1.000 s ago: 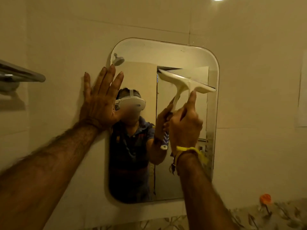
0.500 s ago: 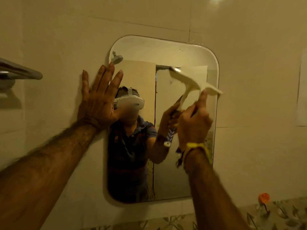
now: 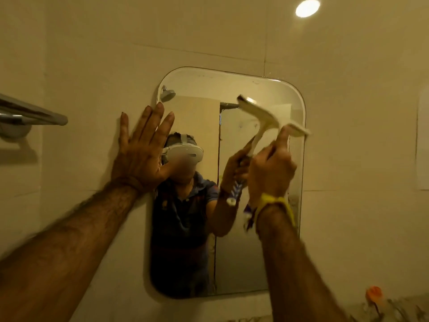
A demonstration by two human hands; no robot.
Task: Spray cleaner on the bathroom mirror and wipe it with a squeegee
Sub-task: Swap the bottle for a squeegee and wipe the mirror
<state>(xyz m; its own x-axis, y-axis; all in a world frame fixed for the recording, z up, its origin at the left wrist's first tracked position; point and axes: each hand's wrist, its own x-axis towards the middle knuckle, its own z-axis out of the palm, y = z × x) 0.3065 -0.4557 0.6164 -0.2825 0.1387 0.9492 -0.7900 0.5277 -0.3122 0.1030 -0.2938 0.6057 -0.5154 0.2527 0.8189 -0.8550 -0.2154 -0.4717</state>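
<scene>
Change: since the earlier frames the squeegee (image 3: 267, 117) has slid toward the right edge of the mirror (image 3: 232, 89), its blade tilting more steeply, with the right tip now at or just past the rim; the left hand has not shifted.
Right fingers: curled closed around the squeegee's handle, the forefinger (image 3: 283, 133) stretched up behind the blade, probably to press it against the glass.
Right hand (image 3: 270, 170): centre right of the frame, a yellow band (image 3: 277, 202) at the wrist.
Blade: slants from upper left down to lower right, across the upper right part of the mirror; whether its whole edge touches the glass I cannot tell.
Left fingers: spread open and flat, holding nothing.
Left hand (image 3: 141, 149): palm against the tiled wall (image 3: 92, 66), overlapping the mirror's left edge, likely to brace the body during the stroke.
Cleaner: no spray bottle in view.
Surroundings: towel rail (image 3: 32, 113) at far left, ceiling lamp (image 3: 307, 8) at upper right.
</scene>
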